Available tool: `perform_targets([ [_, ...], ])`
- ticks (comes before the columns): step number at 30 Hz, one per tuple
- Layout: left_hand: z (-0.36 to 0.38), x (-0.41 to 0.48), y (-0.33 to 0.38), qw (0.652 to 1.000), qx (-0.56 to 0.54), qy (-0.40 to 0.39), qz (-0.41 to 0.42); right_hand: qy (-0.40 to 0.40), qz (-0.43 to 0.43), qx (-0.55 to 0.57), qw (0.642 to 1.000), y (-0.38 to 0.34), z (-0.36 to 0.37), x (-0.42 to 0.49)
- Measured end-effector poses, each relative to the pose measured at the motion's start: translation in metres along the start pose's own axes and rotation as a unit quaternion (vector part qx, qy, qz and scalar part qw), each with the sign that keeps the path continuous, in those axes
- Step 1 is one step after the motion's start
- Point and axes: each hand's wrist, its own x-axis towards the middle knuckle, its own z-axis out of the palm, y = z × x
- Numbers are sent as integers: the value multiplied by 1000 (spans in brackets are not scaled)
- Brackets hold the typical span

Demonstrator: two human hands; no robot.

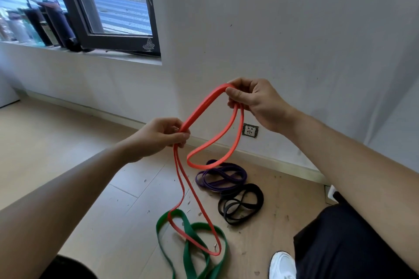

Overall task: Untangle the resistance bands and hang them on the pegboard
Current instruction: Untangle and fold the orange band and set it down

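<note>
We see the orange band (pixel 199 109) as smooth, matt rubber. The green band (pixel 204 226), purple band (pixel 233 169) and black band (pixel 258 195) look alike. The floor (pixel 90 188) is pale, dull wood-look plank, and the wall (pixel 272 29) is matt, scuffed paint.

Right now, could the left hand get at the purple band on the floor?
Probably not as is: the left hand grips the red band, held up with the right hand. The purple band lies on the floor below, unobstructed.
</note>
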Motion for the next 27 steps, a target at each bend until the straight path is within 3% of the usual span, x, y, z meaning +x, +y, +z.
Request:
perform_targets([
  [5, -11, -2, -3, 999, -1, 44, 4, 15, 22, 86, 996, 5, 2, 4],
  [8, -18, -2, 6, 991, -73, 110, 23, 19, 46, 34, 998, 14, -2, 6],
  [12, -16, -1, 30, 974, -145, 160, 74, -110, 103, -102, 983, 21, -1, 0],
  [15, -2, 4, 45, 976, -126, 149, 100, -172, 107, -134, 970, 15, 19, -4],
  [18, 9, 10, 54, 980, -87, 137, 118, -135, 47, -94, 985, 2, 31, -1],
  [21, 12, 12, 56, 981, -52, 138, 124, -97, 3, -122, 988, -7, 25, 1],
  [27, 16, 10, 50, 993, 4, 67, 95, -48, -65, -123, 989, -10, 22, 1],
])
